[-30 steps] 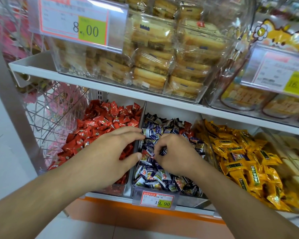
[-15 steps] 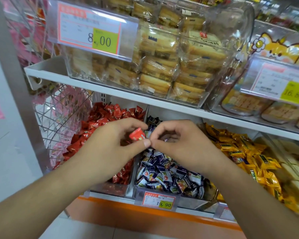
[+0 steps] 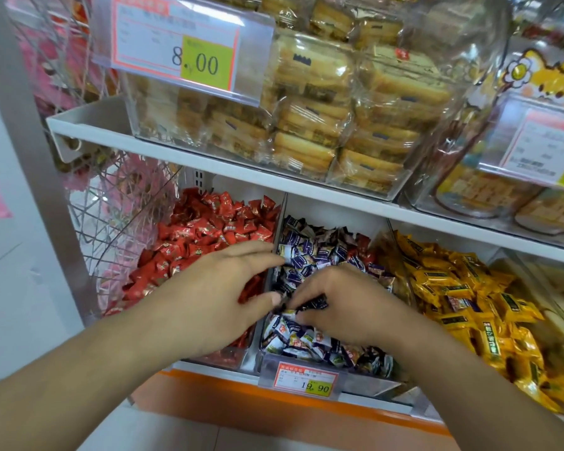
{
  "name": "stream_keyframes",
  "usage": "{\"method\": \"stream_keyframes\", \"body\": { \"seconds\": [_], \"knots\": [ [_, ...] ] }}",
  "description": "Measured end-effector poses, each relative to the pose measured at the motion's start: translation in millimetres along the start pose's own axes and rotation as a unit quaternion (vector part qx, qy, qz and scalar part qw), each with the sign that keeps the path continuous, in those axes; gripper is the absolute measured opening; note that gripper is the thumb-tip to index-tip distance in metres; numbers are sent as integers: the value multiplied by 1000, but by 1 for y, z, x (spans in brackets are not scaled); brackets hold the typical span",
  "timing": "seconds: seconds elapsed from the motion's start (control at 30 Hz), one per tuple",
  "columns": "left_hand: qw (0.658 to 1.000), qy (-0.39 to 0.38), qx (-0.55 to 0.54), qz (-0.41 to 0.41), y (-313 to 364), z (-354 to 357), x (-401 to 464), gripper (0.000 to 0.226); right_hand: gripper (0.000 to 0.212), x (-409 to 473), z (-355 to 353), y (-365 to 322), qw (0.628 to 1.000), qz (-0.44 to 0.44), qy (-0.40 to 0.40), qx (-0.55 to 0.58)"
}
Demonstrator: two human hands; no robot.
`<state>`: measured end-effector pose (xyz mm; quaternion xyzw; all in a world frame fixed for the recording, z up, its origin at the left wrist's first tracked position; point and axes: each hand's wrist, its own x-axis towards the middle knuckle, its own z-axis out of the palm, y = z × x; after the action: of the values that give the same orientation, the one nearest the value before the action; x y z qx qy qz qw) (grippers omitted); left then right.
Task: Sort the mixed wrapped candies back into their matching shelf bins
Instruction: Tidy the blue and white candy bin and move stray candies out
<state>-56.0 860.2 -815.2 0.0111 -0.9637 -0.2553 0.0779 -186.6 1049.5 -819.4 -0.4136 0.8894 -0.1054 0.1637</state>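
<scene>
Three bins sit side by side on the lower shelf: red candies on the left, blue-and-white candies in the middle, yellow candies on the right. A few red candies lie at the back of the blue bin, and a blue candy lies among the yellow ones. My left hand lies flat over the divider, its straight fingers reaching into the blue bin and holding nothing I can see. My right hand is down in the blue bin, its curled fingertips pinching a dark blue candy.
The upper shelf edge hangs just above the bins, carrying clear boxes of wrapped cakes. A price tag fronts the blue bin. A wire basket stands at the left, and further pale packs at the far right.
Both hands have dropped from above the bins into the blue bin. The red candy that my left hand pinched is no longer in sight. My right hand now pinches a blue candy.
</scene>
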Motion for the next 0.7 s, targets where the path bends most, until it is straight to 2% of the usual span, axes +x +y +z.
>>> {"method": "stream_keyframes", "body": {
  "seconds": [0.13, 0.33, 0.4, 0.53, 0.6, 0.7],
  "knots": [
    [1000, -12, -11, 5, -9, -1, 1, 57, 14, -3, -10, 10, 999, 16, -35, 9],
    [1000, -5, -8, 8, -8, -1, 0, 56, 10, -5, -14, 7, 999, 19, -41, -14],
    [1000, -6, -8, 8, -8, -1, 0, 56, 8, -5, -12, 8, 1000, 5, -20, 1],
    [1000, -6, -4, 8, -5, -1, 0, 56, 15, 1, -1, 5, 997, -10, 74, 12],
    [1000, -6, -3, 5, -4, -1, 0, 56, 24, 5, 6, 1, 998, -18, 55, 11],
    [1000, -5, -3, 6, -4, -1, 0, 56, 15, 10, 12, 2, 999, -23, 20, -16]
  ]
}}
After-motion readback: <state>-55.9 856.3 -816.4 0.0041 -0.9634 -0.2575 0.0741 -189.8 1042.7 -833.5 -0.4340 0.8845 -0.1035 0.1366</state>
